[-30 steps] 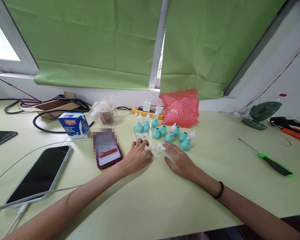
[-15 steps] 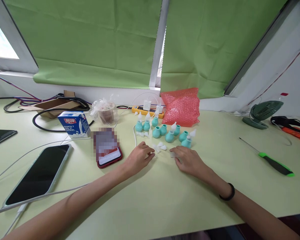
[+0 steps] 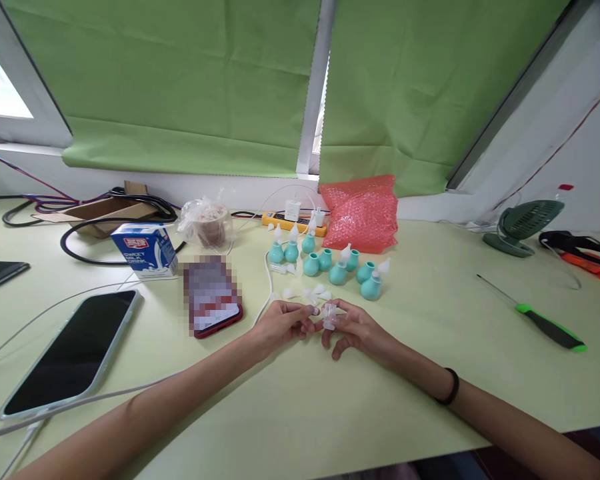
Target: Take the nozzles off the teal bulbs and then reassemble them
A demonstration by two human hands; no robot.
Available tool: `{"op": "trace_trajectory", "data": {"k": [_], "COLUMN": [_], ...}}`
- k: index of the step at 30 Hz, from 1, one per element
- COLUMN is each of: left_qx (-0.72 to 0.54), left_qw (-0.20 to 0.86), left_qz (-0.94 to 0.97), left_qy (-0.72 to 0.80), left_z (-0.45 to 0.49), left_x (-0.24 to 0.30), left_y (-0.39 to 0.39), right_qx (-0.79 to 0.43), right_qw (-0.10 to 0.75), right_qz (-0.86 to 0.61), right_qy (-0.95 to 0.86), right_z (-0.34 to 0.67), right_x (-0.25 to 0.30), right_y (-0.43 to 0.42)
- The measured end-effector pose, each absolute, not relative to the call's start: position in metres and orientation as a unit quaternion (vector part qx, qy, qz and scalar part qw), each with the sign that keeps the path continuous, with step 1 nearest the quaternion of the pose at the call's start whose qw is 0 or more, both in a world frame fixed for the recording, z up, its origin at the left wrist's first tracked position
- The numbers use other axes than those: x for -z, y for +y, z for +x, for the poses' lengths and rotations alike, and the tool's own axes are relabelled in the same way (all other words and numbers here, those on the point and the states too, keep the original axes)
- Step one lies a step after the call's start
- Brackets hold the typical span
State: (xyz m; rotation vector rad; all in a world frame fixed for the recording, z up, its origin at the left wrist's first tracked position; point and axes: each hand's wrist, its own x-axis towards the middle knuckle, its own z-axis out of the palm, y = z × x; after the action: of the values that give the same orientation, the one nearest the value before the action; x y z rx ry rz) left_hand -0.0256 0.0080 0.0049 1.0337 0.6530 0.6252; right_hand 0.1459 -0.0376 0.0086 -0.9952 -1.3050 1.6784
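Note:
My left hand (image 3: 286, 323) pinches a small white piece (image 3: 313, 310) between thumb and fingertips. Close beside it, my right hand (image 3: 357, 328) grips a clear plastic connector (image 3: 329, 316) with thumb and index finger, its other fingers curled loosely below. The two held parts are near each other; I cannot tell whether they touch. Just beyond the hands lie several small translucent white tips (image 3: 319, 289). Farther back stand several teal squeeze bulbs (image 3: 337, 273), some topped with clear nozzles (image 3: 345, 253), others with bare round mouths.
A red-cased phone (image 3: 217, 323) and a blue milk carton (image 3: 147, 251) are left of the hands, with a larger phone (image 3: 75, 353) and white cable nearer. A pink bubble-wrap bag (image 3: 360, 215) and yellow power strip (image 3: 275, 220) stand behind. A green-handled screwdriver (image 3: 550, 327) lies right.
My right hand has lifted the clear connector off the table and brought it left toward my left hand. My left hand has moved slightly nearer me and now shows a small white piece.

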Motion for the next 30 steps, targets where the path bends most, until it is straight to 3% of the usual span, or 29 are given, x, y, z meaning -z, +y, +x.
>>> {"op": "trace_trajectory", "data": {"k": [9, 30], "left_qx": [-0.305, -0.302], "left_qw": [0.652, 0.666], "left_qz": [0.599, 0.599], "left_qy": [0.352, 0.326], "left_z": [-0.021, -0.023], "left_x": [-0.011, -0.011], "left_y": [-0.006, -0.007], "right_qx": [-0.614, -0.610], "right_qw": [0.391, 0.407], "right_qz": [-0.415, -0.407], "right_qy": [-0.546, -0.545], "right_z": [0.140, 0.139], "right_x": [-0.006, -0.006], "right_y": [-0.042, -0.044]}}
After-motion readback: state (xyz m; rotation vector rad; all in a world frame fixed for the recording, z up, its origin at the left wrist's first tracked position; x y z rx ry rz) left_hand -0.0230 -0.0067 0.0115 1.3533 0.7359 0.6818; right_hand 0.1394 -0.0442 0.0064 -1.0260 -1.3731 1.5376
